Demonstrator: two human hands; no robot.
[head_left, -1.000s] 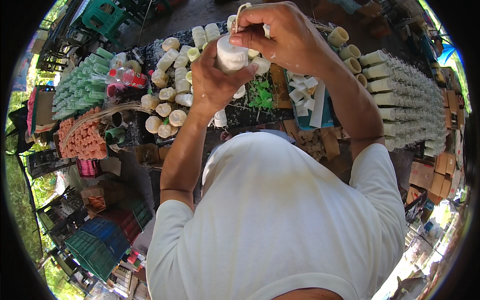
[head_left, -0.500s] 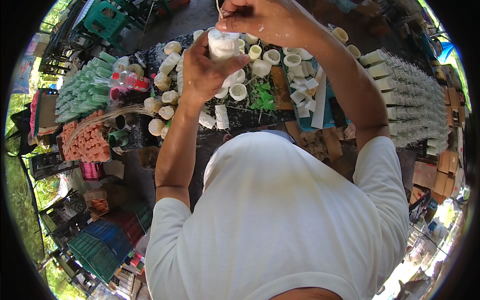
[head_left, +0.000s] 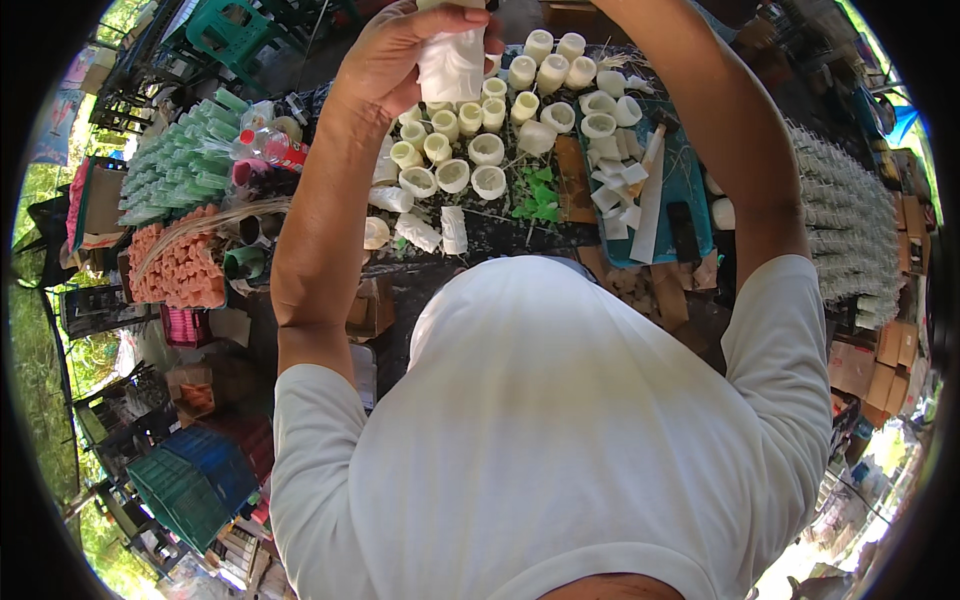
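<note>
My left hand [head_left: 385, 60] is wrapped round a white carved pillar candle [head_left: 450, 68], raised at the top of the view above the table. The candle's upper end is partly covered by my thumb and fingers. My right forearm [head_left: 690, 70] reaches up past the top edge, and the hand itself lies outside the picture. Below and beside the candle stand many hollow cream-white cups [head_left: 486, 150]. Two white carved pillars, one lying [head_left: 418, 233] and one by it [head_left: 454, 231], are at the table's near edge.
A blue tray [head_left: 690, 165] holds white scraps and a long pale strip [head_left: 648, 205]. Green leaf-like pieces [head_left: 537, 193] lie beside it. Green pieces [head_left: 180, 160], orange pieces [head_left: 180, 265] and a red-labelled bottle [head_left: 275, 147] sit left. Rows of translucent pieces [head_left: 850, 220] stand right.
My left hand has lifted the candle up and slightly away. The right hand has left the candle's wick and passed out of the top of the view.
</note>
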